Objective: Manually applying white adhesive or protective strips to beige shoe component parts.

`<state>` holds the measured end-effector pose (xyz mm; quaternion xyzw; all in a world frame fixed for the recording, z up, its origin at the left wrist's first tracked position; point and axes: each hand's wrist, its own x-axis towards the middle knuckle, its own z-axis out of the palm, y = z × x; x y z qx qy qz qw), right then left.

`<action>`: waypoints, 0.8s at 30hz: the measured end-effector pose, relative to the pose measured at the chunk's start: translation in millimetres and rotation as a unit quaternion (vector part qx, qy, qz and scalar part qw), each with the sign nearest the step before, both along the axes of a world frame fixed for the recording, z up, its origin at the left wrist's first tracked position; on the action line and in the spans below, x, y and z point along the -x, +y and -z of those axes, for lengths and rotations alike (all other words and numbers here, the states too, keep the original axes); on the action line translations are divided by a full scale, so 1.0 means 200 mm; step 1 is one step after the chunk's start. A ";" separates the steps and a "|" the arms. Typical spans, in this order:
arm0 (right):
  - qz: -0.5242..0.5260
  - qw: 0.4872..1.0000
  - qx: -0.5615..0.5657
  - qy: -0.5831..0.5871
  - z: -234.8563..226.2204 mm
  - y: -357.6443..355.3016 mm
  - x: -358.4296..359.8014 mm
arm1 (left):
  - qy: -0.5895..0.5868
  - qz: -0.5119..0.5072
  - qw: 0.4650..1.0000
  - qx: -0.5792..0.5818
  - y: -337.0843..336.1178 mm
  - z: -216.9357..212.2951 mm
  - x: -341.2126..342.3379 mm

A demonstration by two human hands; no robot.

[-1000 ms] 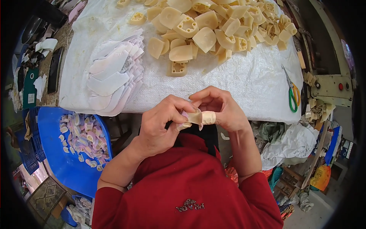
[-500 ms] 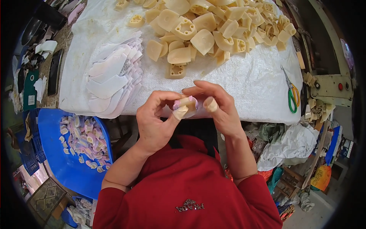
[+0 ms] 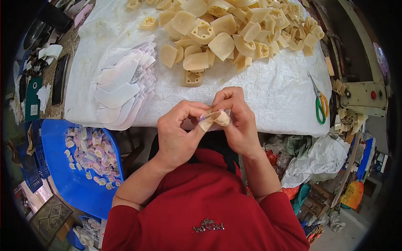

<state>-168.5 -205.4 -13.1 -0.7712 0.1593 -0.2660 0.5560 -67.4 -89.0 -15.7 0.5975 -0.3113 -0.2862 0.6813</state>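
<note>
1. A beige wedge piece is seen.
2. Cream blocks are heaped on white woven sheeting.
3. Pale pink-white liners are stacked.
4. A blue tub and green-and-yellow-handled scissors are shown.

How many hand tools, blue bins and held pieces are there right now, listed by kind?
Scissors, green and yellow handles, on the white cloth: 1
Blue bin of small pale pieces: 1
Tan piece held between the left hand and right hand: 1
Total: 3
</note>
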 end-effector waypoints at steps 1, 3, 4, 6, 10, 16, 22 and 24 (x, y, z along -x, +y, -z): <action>0.001 1.000 0.000 0.001 -0.01 0.00 0.00 | -0.061 -0.006 0.998 0.004 0.00 0.01 0.00; 0.033 0.978 0.204 -0.028 -0.03 0.00 -0.01 | -0.135 -0.028 0.990 -0.016 0.00 -0.03 -0.01; 0.033 0.978 0.204 -0.028 -0.01 0.00 0.00 | -0.209 -0.051 0.976 -0.036 0.00 -0.04 -0.02; -0.043 0.997 -0.047 -0.052 0.03 -0.02 0.04 | -0.199 -0.035 0.979 -0.009 0.00 -0.03 -0.03; -0.056 0.960 -0.225 -0.156 -0.04 -0.05 0.03 | -0.280 -0.026 0.959 0.037 0.01 -0.02 -0.07; -0.069 0.984 -0.163 -0.002 -0.04 -0.08 0.06 | -0.277 0.028 0.953 0.118 0.02 0.04 -0.05; -0.071 0.995 0.024 -0.068 -0.06 -0.07 0.04 | 0.104 0.168 0.979 0.044 0.04 0.01 -0.03; -0.093 0.995 -0.002 -0.031 -0.06 -0.03 0.05 | 0.136 0.234 0.961 0.050 0.03 -0.02 -0.04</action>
